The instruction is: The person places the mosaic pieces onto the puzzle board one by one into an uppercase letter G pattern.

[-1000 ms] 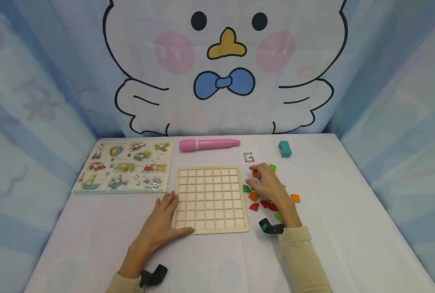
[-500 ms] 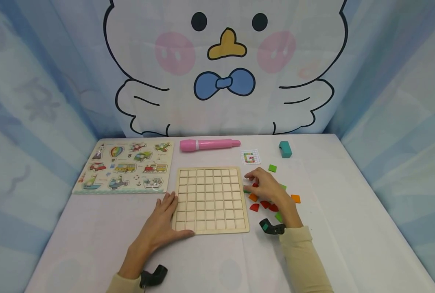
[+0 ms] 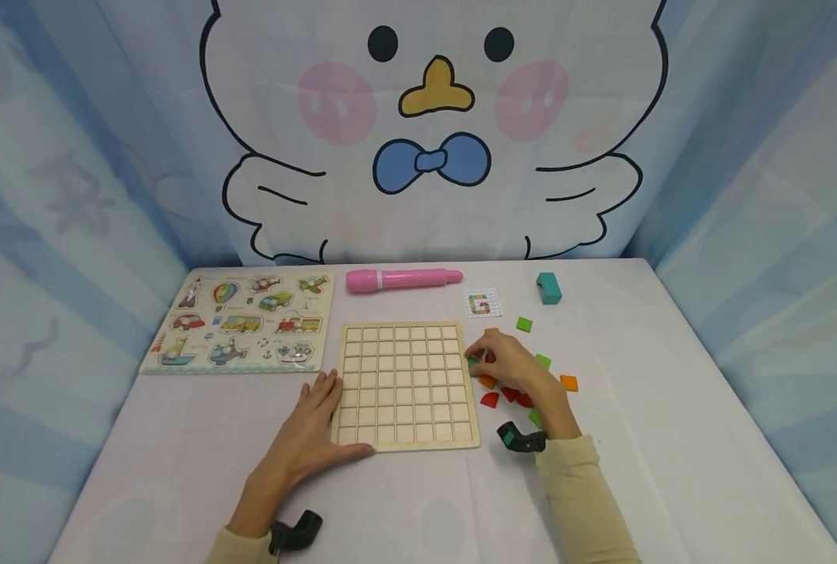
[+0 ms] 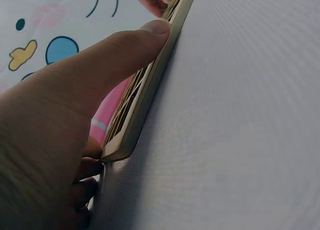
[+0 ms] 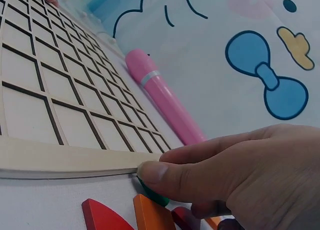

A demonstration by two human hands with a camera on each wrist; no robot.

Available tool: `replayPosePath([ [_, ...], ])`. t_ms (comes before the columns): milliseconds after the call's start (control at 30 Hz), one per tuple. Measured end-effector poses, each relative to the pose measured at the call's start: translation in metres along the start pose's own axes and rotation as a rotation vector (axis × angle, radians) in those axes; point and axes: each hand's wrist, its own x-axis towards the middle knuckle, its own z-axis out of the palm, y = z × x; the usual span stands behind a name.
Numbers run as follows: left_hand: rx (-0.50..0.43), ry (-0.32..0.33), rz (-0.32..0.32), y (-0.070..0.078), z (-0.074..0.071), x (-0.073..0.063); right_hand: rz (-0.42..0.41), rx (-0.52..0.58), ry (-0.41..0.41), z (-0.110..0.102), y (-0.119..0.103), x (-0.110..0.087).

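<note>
A wooden grid board (image 3: 402,385) lies on the table between the hands. At its near-left corner rests my left hand (image 3: 305,431), fingers along the left side and the straight thumb (image 4: 155,32) on the near edge. Just off the board's right edge, my right hand (image 3: 510,362) pinches a dark green tile (image 5: 154,194) between thumb and fingers, which cover part of it. Beneath and around that hand lie red tiles (image 3: 489,400), orange tiles (image 3: 569,383) and light green tiles (image 3: 524,323), some partly hidden.
Behind the board lie a pink marker-shaped stick (image 3: 404,279) and a small card (image 3: 483,303) with a coloured grid pattern. A teal block (image 3: 548,288) stands at the back right. A vehicle picture puzzle (image 3: 238,321) occupies the back left.
My right hand has come down and toward the board's right edge, and its thumb and fingers have closed on the dark green tile. My left hand keeps its place.
</note>
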Motion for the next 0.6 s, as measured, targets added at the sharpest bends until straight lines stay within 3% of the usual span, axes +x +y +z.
replayPosePath([
  [600,-0.002,-0.001,-0.005,-0.0002,0.0000,-0.0013,0.027,0.019,0.009,0.0012,-0.0064,0.0018],
])
